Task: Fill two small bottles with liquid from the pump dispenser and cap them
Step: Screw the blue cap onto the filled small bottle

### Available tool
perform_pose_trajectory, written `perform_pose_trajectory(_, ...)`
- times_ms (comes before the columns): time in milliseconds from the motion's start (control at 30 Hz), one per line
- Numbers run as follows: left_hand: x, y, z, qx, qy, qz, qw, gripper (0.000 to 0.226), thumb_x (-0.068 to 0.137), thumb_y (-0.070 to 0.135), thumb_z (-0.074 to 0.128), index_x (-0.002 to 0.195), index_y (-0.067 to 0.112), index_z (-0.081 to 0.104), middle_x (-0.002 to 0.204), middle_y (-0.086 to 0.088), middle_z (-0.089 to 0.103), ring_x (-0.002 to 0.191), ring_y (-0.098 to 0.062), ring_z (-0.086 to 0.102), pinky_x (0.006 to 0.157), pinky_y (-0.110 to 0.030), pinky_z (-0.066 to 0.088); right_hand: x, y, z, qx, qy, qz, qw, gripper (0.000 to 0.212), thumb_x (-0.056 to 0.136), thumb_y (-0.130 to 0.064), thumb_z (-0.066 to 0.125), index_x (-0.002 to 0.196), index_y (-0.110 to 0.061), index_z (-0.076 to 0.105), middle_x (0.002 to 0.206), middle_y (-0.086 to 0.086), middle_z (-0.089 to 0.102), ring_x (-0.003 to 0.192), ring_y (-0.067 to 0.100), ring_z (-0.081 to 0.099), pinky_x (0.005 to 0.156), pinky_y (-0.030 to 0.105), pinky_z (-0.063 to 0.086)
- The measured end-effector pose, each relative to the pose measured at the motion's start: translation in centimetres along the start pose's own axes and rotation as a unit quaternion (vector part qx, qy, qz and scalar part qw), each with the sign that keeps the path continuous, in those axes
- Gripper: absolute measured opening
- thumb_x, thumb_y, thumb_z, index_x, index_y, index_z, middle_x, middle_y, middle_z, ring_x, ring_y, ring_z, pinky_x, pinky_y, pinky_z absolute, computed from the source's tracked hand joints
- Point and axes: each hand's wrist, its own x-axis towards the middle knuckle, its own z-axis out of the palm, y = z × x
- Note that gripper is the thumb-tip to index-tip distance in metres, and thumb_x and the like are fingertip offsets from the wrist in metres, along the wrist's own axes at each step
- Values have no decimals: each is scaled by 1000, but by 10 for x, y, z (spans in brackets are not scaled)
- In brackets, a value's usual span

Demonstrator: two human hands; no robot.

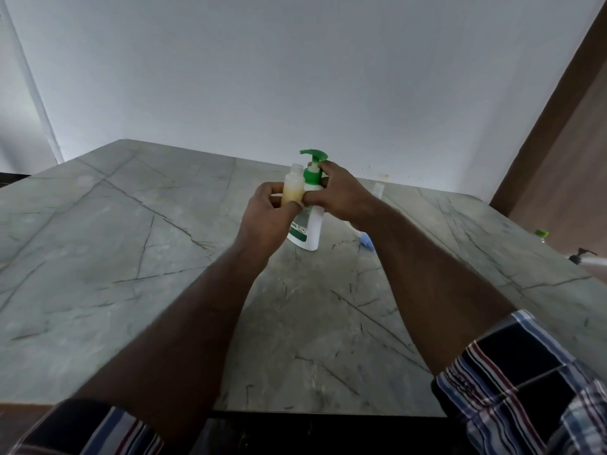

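Left hand point(266, 211) fingers curled round small bottle point(293, 185), half full, open top, right hand point(331, 192) gripping pump bottle point(312, 224) just beside, blue thing point(367, 242) behind on table point(98, 241).

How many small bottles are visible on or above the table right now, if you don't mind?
2: one small bottle held by the left hand beside the pump dispenser; another behind the right hand, mostly hidden.

Your sleeves, both rolled up

You've got a plaid shirt point(525, 382) on: dark navy checks, blue, white and maroon stripes, forearms bare.
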Motion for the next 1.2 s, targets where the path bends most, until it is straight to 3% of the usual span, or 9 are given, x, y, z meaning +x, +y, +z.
perform_pose_trajectory(167, -1, -1, 3, 18, -23, -9, 1000, 34, 90, 16, 67, 121, 20, 55, 110, 0, 67, 100, -17, 66, 87, -39, 57, -4, 9, -9, 51, -21, 50, 997, 75, 67, -7, 78, 135, -14, 49, 118, 10, 67, 106, 29, 67, 91, 48, 58)
perform_pose_trajectory(267, -2, 0, 3, 22, -25, -18, 999, 33, 89, 17, 68, 120, 20, 56, 109, 0, 67, 100, -18, 66, 90, -42, 57, -11, 15, -19, 48, -7, 62, 997, 69, 77, -3, 71, 140, -13, 47, 117, 9, 69, 102, 23, 67, 92, 43, 57)
perform_pose_trajectory(367, -3, 1, 2, 23, -26, -25, 999, 33, 87, 17, 69, 117, 21, 58, 108, -1, 68, 100, -20, 67, 93, -47, 57, -25, 32, -34, -89, 82, 56, 991, 51, 79, -14, 70, 128, -15, 60, 101, -1, 73, 91, 16, 68, 90, 41, 57)
perform_pose_trajectory(467, -4, 2, 2, 27, -37, -22, 999, 32, 86, 17, 71, 116, 19, 59, 108, -2, 68, 99, -20, 68, 92, -46, 58, -39, 52, -47, -241, 139, 80, 957, 36, 79, -25, 69, 114, -16, 70, 102, 0, 73, 90, 19, 68, 86, 34, 54)
perform_pose_trajectory(633, -4, 3, 1, 18, -60, -16, 998, 34, 86, 18, 73, 117, 16, 60, 107, -3, 69, 99, -20, 68, 82, -37, 57, -44, 80, -49, -349, 110, 129, 922, 24, 77, -35, 68, 88, -14, 73, 84, 4, 71, 74, 21, 65, 64, 29, 50)
perform_pose_trajectory(800, -5, 5, 1, 23, -95, -12, 995, 30, 86, 20, 75, 112, 20, 61, 106, -1, 71, 97, -18, 69, 76, -30, 57, -39, 97, -37, -387, 101, 146, 905, 39, 74, -53, 64, 89, -17, 69, 82, 0, 66, 77, 24, 65, 66, 32, 49)
perform_pose_trajectory(967, -7, 4, 5, 42, -123, -14, 991, 42, 86, 22, 76, 124, 17, 58, 116, -3, 68, 104, -20, 67, 75, -28, 54, -40, 104, -27, -387, 103, 154, 903, 32, 84, -47, 61, 93, -17, 66, 85, 1, 64, 78, 23, 61, 64, 29, 40)
perform_pose_trajectory(1067, -7, 3, 6, 60, -142, -10, 988, 37, 88, 22, 75, 120, 20, 57, 115, 0, 67, 101, -16, 66, 76, -28, 54, -43, 99, -27, -357, 121, 138, 916, 25, 83, -41, 65, 90, -17, 65, 86, 1, 67, 78, 21, 61, 64, 30, 42)
perform_pose_trajectory(1200, -6, 0, 7, 77, -151, -10, 986, 37, 87, 24, 76, 119, 24, 56, 117, 2, 68, 104, -15, 67, 85, -36, 57, -47, 82, -42, -177, 172, 93, 965, 22, 72, -32, 81, 88, -21, 70, 84, 0, 70, 75, 18, 65, 69, 33, 53)
